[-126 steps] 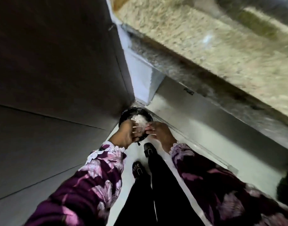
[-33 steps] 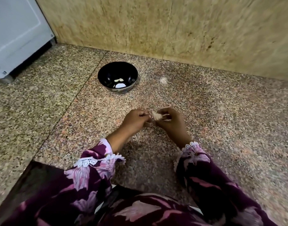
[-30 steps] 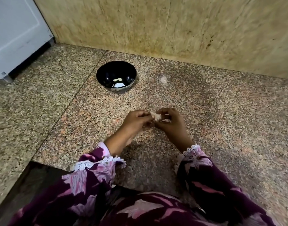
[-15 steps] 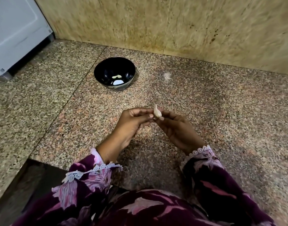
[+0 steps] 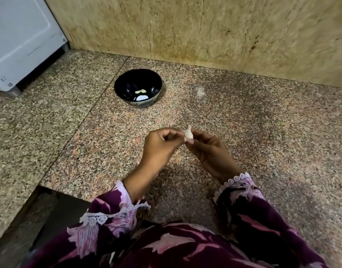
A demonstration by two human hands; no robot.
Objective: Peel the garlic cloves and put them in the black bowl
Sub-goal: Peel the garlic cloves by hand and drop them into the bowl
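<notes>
— Head view shows both hands meeting above the counter (image 5: 263, 132). Which step would you say this is?

— Peeling, I think. A garlic clove (image 5: 188, 133) stands pointed end up between the two hands, and it looks as if it has its papery skin on, though it is too small to be sure.

— Who has hold of it?

— The right hand (image 5: 209, 151) pinches it from the right side and below, with the thumb tip against its lower end. The left hand (image 5: 160, 146) has its fingers curled, and their tips touch the clove's left side, so both grip it.

— And the black bowl (image 5: 156, 82)?

— It sits on the counter well apart from the hands, farther away and to the left, near the wall (image 5: 224, 31). A few pale peeled pieces (image 5: 140, 91) lie at its bottom, so the task seems partly done.

— What does the next move call for?

— My guess is that one hand must hold the clove steady while the other's fingertips or nails catch the skin near the tip or the base and strip it off. Once bare, the clove has to travel forward and left to the bowl.

— Anything else around?

— A white appliance (image 5: 21, 39) stands at the far left.
</notes>
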